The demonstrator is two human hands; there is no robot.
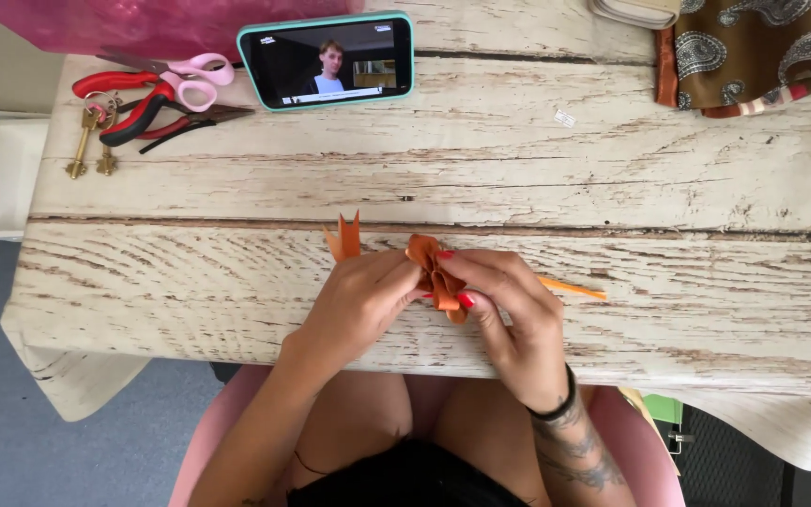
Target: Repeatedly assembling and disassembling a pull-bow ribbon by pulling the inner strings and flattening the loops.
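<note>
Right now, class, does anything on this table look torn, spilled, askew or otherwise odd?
Nothing is spilled or broken. The phone lies slightly tilted, and a tiny white paper scrap sits alone on the table. The orange ribbon is bunched between the left hand and right hand, not damaged.

Lying at the far edge of the table [518, 160], left of centre: a rectangular phone [327, 60] in a turquoise case, screen glowing, showing a person against a dark background.
</note>
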